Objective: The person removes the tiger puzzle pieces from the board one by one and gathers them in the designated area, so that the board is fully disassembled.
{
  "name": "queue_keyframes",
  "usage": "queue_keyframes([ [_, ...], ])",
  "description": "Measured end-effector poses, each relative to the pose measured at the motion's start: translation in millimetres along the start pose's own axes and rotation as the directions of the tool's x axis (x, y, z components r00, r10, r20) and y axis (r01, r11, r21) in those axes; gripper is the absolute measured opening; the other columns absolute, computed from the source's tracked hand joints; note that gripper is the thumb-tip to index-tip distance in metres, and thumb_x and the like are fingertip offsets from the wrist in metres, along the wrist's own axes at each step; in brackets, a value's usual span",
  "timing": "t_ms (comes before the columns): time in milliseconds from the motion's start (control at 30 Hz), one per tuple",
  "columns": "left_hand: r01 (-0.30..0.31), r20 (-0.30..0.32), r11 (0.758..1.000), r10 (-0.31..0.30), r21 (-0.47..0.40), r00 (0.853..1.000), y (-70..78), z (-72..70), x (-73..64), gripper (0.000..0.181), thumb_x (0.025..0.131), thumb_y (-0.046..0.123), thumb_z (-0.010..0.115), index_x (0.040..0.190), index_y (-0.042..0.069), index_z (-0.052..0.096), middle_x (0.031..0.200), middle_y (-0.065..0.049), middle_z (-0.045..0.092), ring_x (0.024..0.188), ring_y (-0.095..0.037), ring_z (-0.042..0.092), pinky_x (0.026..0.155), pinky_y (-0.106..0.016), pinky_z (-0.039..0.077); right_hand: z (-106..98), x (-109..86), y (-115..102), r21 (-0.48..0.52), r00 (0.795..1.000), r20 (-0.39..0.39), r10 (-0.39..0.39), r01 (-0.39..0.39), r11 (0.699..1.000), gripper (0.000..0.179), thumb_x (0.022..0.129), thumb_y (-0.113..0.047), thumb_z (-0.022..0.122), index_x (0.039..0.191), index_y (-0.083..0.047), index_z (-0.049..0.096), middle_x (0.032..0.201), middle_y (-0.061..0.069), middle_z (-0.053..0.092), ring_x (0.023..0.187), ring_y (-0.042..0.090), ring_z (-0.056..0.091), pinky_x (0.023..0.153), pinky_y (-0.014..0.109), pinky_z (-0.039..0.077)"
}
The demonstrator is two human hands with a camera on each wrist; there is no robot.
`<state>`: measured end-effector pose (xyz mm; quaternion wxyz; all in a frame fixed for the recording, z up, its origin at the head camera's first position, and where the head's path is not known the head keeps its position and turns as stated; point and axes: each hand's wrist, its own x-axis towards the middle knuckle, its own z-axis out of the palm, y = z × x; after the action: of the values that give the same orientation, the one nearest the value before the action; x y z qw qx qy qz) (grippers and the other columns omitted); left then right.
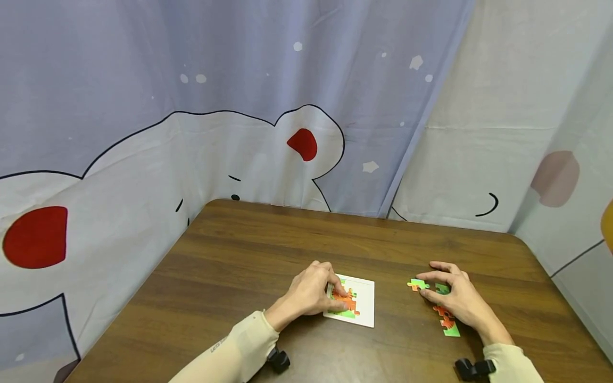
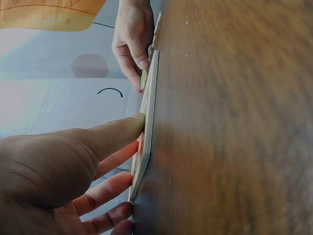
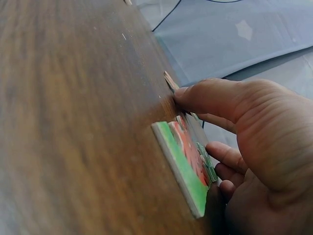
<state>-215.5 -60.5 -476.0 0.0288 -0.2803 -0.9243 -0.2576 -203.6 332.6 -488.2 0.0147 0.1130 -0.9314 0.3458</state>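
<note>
My left hand [image 1: 312,290] rests over a white puzzle tray [image 1: 366,302], its thumb and fingertips touching the orange and green pieces [image 1: 351,304] fitted into the left side. In the left wrist view the thumb presses down on the thin tray [image 2: 148,147], while the other fingers spread along its far side. To the right, my right hand [image 1: 463,302] pinches a green and orange puzzle piece [image 1: 419,284] between thumb and index finger, low over the table. Under that palm lie several loose puzzle pieces [image 1: 450,329], partly covered; a green-edged one [image 3: 183,166] shows large in the right wrist view.
The brown wooden table [image 1: 268,239] has rounded back corners. Behind it hangs a printed curtain [image 1: 249,154] with white cartoon shapes, reaching down to the table's back edge. Bare wood separates the tray from the loose pieces.
</note>
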Motion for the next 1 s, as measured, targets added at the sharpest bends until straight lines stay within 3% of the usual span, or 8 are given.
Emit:
queue_keyframes([
  [333,-0.005,0.007,1.000,0.005,0.001,1.000,0.6,-1.0,0.9,0.022,0.076,0.042,0.104,0.092,0.037,0.089,0.096,0.018,0.066,0.094,-0.007,0.057,0.074,-0.024,0.050,-0.1,-0.3,-0.6,0.000,1.000,-0.001,0.000,0.000,1.000,0.033,0.100,-0.033,0.087,0.131,-0.022,0.082,0.167,0.025,0.042,0.151,0.058,0.026,0.105,0.079,0.035],
  [567,0.035,0.013,0.999,-0.034,-0.027,0.999,3.0,-1.1,1.4,0.021,0.079,0.041,0.104,0.092,0.036,0.089,0.101,0.014,0.065,0.103,-0.009,0.059,0.077,-0.027,0.052,-0.5,0.2,-0.8,0.001,1.000,0.000,-0.005,0.005,1.000,0.033,0.100,-0.033,0.086,0.131,-0.022,0.082,0.167,0.025,0.042,0.151,0.059,0.026,0.105,0.079,0.035],
  [767,0.013,-0.012,1.000,-0.013,-0.015,1.000,4.0,0.0,1.3,0.019,0.080,0.041,0.103,0.088,0.036,0.087,0.105,0.016,0.070,0.108,-0.012,0.063,0.080,-0.032,0.056,-0.5,0.5,-0.4,-0.009,1.000,0.000,-0.016,0.016,1.000,0.034,0.100,-0.033,0.086,0.131,-0.022,0.081,0.167,0.025,0.042,0.150,0.059,0.027,0.104,0.079,0.036],
  [1000,-0.005,0.003,1.000,0.005,0.026,1.000,5.8,-3.4,0.7,0.037,0.077,0.045,0.104,0.074,0.028,0.071,0.105,0.012,0.068,0.103,-0.014,0.061,0.080,-0.031,0.055,-0.9,-0.1,0.6,-0.007,1.000,0.001,-0.019,0.019,1.000,0.034,0.100,-0.034,0.086,0.131,-0.022,0.081,0.167,0.025,0.042,0.150,0.059,0.027,0.104,0.080,0.036],
])
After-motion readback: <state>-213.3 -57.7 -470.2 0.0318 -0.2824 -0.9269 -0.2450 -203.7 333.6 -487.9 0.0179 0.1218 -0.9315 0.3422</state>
